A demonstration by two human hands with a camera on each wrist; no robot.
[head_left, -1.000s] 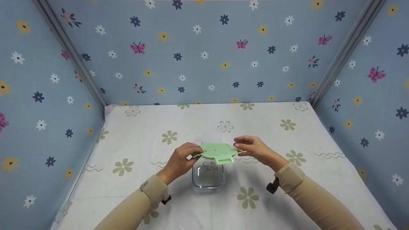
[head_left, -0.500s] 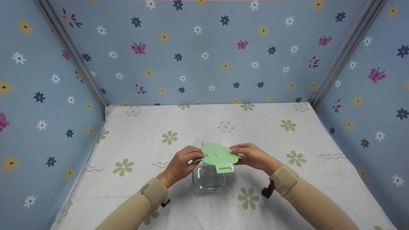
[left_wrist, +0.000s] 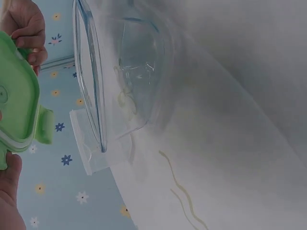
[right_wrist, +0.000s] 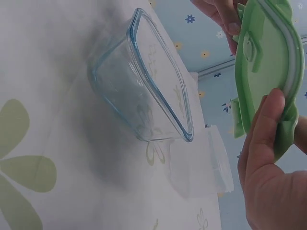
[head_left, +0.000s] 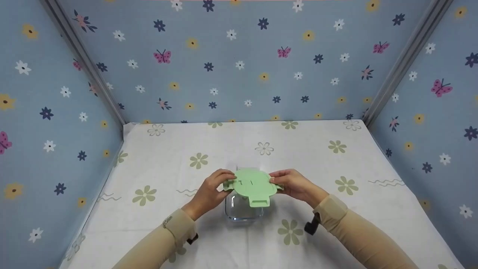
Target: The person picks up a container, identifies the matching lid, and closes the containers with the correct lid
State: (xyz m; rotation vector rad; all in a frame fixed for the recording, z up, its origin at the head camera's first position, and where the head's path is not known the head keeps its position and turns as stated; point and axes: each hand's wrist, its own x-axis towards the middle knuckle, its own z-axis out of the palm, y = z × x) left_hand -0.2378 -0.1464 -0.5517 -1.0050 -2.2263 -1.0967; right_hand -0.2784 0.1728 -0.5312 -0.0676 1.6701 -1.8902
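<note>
Head view high, forward and down; wrist views low, close, glass container (right_wrist: 127, 86) in both.

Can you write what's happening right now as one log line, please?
left grip: holds lid | right grip: holds lid | lid: above glass dish, apart | glass dish: on cloth | clear tub: behind dish

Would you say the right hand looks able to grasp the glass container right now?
Probably not yet: the right hand holds the green lid clear of the glass container. Once freed, it should reach the container's right side, which looks unobstructed.
</note>
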